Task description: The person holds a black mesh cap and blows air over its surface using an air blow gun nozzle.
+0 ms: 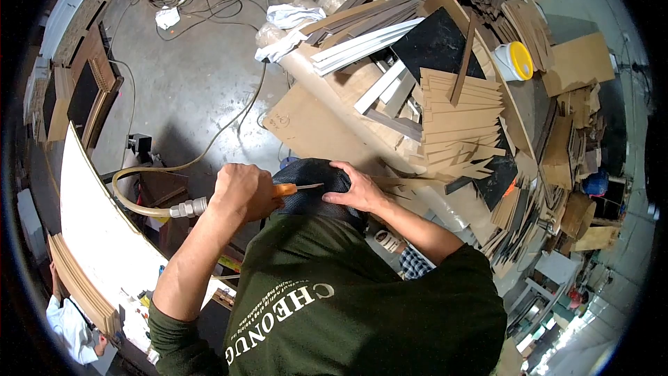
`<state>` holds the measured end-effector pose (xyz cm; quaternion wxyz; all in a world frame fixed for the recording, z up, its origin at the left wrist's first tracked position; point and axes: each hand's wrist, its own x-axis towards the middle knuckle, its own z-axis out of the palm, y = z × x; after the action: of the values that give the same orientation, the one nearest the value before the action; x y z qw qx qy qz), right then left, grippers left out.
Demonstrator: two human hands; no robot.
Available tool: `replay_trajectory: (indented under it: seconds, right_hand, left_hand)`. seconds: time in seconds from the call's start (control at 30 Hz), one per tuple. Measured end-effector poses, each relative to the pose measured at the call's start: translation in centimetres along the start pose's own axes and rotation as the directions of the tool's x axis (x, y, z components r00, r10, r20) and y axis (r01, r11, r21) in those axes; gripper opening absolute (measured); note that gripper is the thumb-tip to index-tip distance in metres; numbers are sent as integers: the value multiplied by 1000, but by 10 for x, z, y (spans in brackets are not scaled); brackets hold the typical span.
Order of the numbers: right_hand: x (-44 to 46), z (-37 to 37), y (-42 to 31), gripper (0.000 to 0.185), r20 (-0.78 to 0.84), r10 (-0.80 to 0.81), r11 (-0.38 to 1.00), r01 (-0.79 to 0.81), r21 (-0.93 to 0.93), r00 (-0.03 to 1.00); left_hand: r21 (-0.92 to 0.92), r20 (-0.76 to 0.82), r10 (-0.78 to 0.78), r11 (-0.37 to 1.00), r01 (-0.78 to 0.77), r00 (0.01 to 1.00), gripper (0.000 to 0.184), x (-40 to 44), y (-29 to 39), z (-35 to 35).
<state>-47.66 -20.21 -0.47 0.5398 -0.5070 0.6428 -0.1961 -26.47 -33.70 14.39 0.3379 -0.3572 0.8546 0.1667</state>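
My left hand (242, 191) is wrapped around an air blow gun with an orange body (284, 189). Its thin nozzle points right, across a black mesh fabric item (300, 175) in front of my chest. A metal hose coupling (189, 207) shows by my left wrist, joined to a tan air hose (139, 210). My right hand (358, 191) grips the right edge of the mesh item, thumb and fingers on either side. What kind of item the mesh belongs to, I cannot tell.
Cardboard strips (459, 115) and white board offcuts (365, 47) lie piled ahead on the right. A white panel (90, 216) stands at left. Lower left, another person (69, 327) in white has hands by stacked boards (80, 282). Cables (202, 0) cross the floor.
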Motion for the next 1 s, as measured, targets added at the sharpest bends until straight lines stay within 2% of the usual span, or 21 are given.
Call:
replay_trajectory:
  seconds: [0.03,0.37,0.43,0.57,0.6,0.67,0.7,0.73,0.77,0.8,0.83,0.87,0.9,0.93,0.97,1.0]
  right_hand:
    - [0,0,-1,87,0,0,1000,0,0,1000]
    - [2,0,-1,87,8,22,1000,-22,2,1000]
    - [3,0,0,87,10,25,1000,-25,4,1000]
    - [3,-3,-1,90,46,42,999,-43,19,998]
    - [5,-6,-3,92,69,50,999,-50,7,996]
    - [15,-27,-19,99,35,58,966,-47,-255,998]
    - [30,-35,-15,105,-96,-93,945,57,-322,991]
    - [30,-60,-63,105,-221,-271,951,225,-211,937]
    - [34,-81,-93,104,-343,-453,892,421,-165,823]
    - [33,-107,-139,105,-356,-718,693,663,-285,598]
    - [20,-120,-195,106,-398,-794,584,760,-285,460]
    - [22,-133,-235,110,-346,-921,309,877,-367,180]
    - [23,-142,-281,88,-287,-954,3,954,-299,-87]
    - [22,-146,-314,67,-247,-901,-307,927,-215,-356]
    - [16,-146,-340,66,-220,-871,-414,898,-151,-439]
    - [10,-142,-358,65,-223,-873,-423,901,-99,-434]
  left_hand:
    - [2,-57,32,1000,-32,998,51,0,-1,3]
    - [8,-67,53,999,-52,996,49,0,0,-1]
    - [-24,18,-15,1000,15,1000,42,1,3,-6]
    - [-15,28,-8,1000,9,1000,44,0,1,-4]
    - [-45,-12,-17,999,16,1000,44,-1,-3,-4]
    - [-79,-61,-62,995,57,996,44,-5,-9,-4]
    - [-150,-76,-103,985,91,992,44,-6,-9,-3]
    - [-223,-89,-156,966,133,984,43,-8,-11,2]
    - [-251,-139,-155,961,117,978,37,-10,-13,15]
    - [-280,-176,-128,957,75,976,30,-11,-11,27]
    - [-324,-271,-84,946,-9,959,24,-18,-8,37]
    - [-397,-367,-89,915,-70,926,22,-17,-1,55]
    - [-434,-362,-85,897,-87,928,22,-19,6,64]
    - [-502,-340,-129,862,-64,931,26,-19,16,70]
    - [-517,-407,-103,845,-135,908,28,-24,23,72]
    - [-521,-470,-77,829,-206,880,30,-32,28,75]
